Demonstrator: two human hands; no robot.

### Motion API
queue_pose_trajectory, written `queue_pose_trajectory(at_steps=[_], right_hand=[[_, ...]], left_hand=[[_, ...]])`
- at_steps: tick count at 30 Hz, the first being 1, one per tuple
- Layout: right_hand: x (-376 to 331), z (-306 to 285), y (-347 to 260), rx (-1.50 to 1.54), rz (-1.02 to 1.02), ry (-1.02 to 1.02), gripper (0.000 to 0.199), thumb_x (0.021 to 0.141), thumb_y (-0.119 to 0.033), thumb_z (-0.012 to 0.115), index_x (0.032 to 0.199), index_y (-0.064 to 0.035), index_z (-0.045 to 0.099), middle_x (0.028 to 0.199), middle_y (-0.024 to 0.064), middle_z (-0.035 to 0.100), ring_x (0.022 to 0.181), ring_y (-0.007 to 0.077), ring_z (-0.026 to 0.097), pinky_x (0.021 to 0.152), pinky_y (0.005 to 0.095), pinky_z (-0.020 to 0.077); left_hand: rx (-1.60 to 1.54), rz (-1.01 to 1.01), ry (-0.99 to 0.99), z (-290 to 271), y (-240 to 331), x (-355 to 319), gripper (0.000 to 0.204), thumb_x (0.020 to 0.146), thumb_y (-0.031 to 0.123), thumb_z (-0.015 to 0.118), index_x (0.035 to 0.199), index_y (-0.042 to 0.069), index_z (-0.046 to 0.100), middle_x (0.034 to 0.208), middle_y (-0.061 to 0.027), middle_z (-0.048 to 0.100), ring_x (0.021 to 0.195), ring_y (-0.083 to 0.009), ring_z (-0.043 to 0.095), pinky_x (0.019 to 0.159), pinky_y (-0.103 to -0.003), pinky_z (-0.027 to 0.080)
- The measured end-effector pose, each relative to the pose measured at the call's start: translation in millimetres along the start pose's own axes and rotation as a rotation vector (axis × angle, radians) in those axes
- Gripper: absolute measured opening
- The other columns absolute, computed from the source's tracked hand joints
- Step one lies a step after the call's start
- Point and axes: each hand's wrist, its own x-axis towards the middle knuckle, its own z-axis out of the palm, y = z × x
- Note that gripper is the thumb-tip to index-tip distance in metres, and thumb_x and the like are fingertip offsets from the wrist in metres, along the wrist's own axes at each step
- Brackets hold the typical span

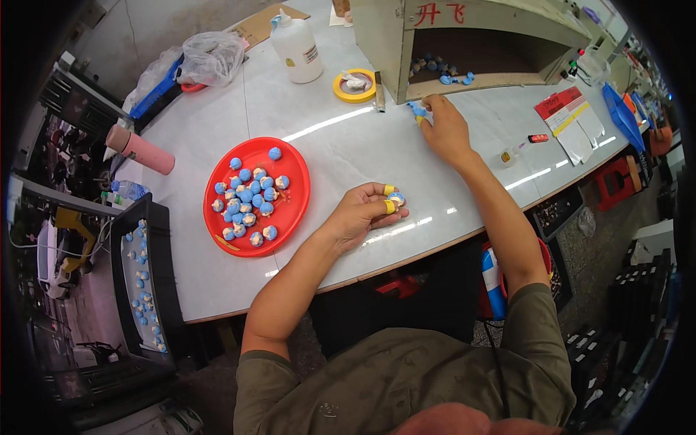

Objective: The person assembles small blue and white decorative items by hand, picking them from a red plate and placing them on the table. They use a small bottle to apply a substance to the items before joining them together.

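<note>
Just above the table's front edge, my left hand (362, 215) pinches a small blue-and-white piece (396, 198) between thumb and fingers, which have yellow tape round them. Farther off to the right, my right hand (444, 129) reaches to the front of a grey-green box, its fingers closed on a small blue piece (416, 109). Its exact shape is partly hidden by the fingers. Left of my left hand, a round red tray (299, 210) holds several small blue-and-cream figures (245, 196). More loose blue parts (435, 65) lie inside the box opening.
The grey-green box (400, 51) stands at the back. Near it are a yellow tape roll (336, 88) and a white bottle (297, 51). A pink flask (141, 150) lies at left, above a black crate (174, 290) of blue pieces. A small glass bottle (507, 156) stands at right.
</note>
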Motion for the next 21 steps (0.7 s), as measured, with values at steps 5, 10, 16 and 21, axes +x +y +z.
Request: queue_pose_trajectory(at_steps=[5,10,16,21], right_hand=[[16,22,11,-0.157,0.122,-0.108,0.035,0.083,-0.011,0.071,0.115,-0.0041,0.059,0.098,0.0144,0.069,0.09,0.0355,0.067,0.078,0.0453,0.0543],[-8,0,7,0.819,0.524,-0.323,0.031,0.089,-0.005,0.071,0.116,0.0001,0.058,0.099,0.0111,0.071,0.086,0.0228,0.072,0.071,0.0333,0.0562],[-66,-38,-51,1.368,0.661,-0.357,0.03,0.089,-0.004,0.073,0.115,-0.0019,0.059,0.098,0.0061,0.069,0.08,0.0119,0.066,0.07,0.024,0.0535],[-98,-35,-84,1.255,0.559,-0.33,0.028,0.091,-0.001,0.072,0.116,0.0023,0.061,0.104,0.0055,0.068,0.088,0.009,0.062,0.075,0.0228,0.0525]], left_hand=[[0.004,0.028,0.051,-1,8,-2,0.03,0.093,0.007,0.069,0.121,0.001,0.06,0.115,-0.0111,0.07,0.106,-0.0242,0.071,0.087,-0.028,0.06],[-0.078,0.081,0.133,-3,3,0,0.034,0.094,0.005,0.067,0.125,0.0,0.054,0.119,-0.0139,0.068,0.109,-0.0253,0.07,0.089,-0.029,0.059],[-0.153,0.163,0.141,-7,-7,9,0.033,0.095,0.004,0.065,0.124,0.0,0.05,0.119,-0.0158,0.068,0.11,-0.0258,0.069,0.091,-0.029,0.059],[-0.116,0.175,0.158,0,0,0,0.033,0.096,0.004,0.066,0.124,0.0,0.05,0.116,-0.0137,0.068,0.108,-0.0221,0.069,0.092,-0.028,0.059]])
